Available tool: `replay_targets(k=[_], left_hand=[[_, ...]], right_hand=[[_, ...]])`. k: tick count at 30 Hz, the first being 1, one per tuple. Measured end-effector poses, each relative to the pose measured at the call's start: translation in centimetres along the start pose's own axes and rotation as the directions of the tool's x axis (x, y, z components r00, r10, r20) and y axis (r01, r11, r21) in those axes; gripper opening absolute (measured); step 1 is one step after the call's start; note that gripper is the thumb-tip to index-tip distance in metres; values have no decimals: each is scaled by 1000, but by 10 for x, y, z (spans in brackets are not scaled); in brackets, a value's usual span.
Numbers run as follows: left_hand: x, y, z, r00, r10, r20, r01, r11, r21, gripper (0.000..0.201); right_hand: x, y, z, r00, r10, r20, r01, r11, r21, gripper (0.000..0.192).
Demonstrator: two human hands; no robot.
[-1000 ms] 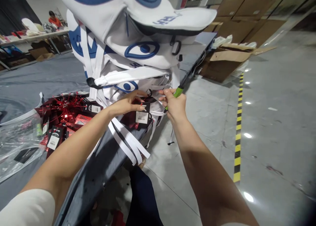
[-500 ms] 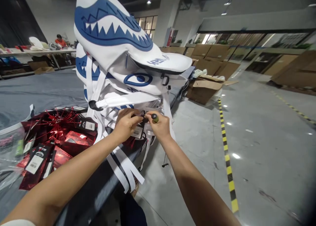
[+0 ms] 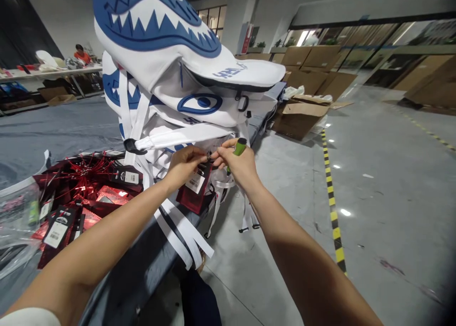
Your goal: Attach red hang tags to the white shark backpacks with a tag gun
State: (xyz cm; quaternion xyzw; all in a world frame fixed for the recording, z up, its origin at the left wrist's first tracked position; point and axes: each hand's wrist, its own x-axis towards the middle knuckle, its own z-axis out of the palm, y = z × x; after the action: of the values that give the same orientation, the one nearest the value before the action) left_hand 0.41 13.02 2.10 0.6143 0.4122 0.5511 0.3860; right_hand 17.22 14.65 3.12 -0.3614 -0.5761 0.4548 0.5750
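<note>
- At the desk's front edge, both hands meet under the stack of white-and-blue shark bags.
- Left hand pinches the top of a dark red hang tag, grip closed on it; the tag hangs just off the edge, touching the bag straps.
- Right hand has its grip clenched round a green-handled tool, fingertips touching the left hand's at the tag's loop.
- Step in hand, by my read: fastening the tag to a bag's pull or strap. The next move calls for fine fingertip work at that small loop; the loop itself is too small to make out.
- White straps dangle over the edge below the hands, could snag.
- The bag stack overhangs close above the hands, little headroom.
- Pile of red tags lies left on the desk, near the left forearm.
- Open floor to the right, plenty of room there; cardboard boxes well apart, behind.
</note>
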Motion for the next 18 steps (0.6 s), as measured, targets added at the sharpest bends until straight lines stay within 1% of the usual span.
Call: replay_targets(k=[2, 3, 6, 8, 11, 12, 14, 16, 18], left_hand=[[0, 1, -1, 999, -31, -17, 30, 999, -31, 14], [0, 1, -2, 999, -30, -18, 29, 999, -24, 12], [-2, 1, -5, 1000, -3, -3, 3, 1000, 31, 11], [-4, 0, -7, 999, 41, 4, -41, 995, 88, 11], [-7, -3, -10, 989, 133, 57, -142, 970, 195, 12], [-7, -3, -11, 983, 156, 95, -174, 959, 224, 11], [-9, -6, -12, 968, 172, 184, -217, 941, 261, 11], [-10, -7, -11, 956, 152, 250, -221, 935, 278, 10], [-11, -8, -10, 956, 119, 268, -200, 933, 299, 11]], right_hand=[[3, -1, 5, 999, 41, -34, -37, 993, 113, 33], [3, -1, 7, 998, 54, -25, -50, 988, 144, 35], [0, -3, 6, 994, 81, 76, -93, 982, 167, 41], [-2, -5, 2, 982, 113, 150, -133, 983, 130, 43], [-4, -11, -5, 960, 150, 238, -142, 989, -49, 34], [-5, -13, -6, 953, 149, 265, -120, 985, -125, 29], [-5, -17, -8, 941, 117, 317, -31, 965, -262, 19], [-5, -20, -9, 933, 50, 356, 90, 926, -366, 13], [-5, -21, -10, 926, -10, 378, 199, 863, -465, 10]])
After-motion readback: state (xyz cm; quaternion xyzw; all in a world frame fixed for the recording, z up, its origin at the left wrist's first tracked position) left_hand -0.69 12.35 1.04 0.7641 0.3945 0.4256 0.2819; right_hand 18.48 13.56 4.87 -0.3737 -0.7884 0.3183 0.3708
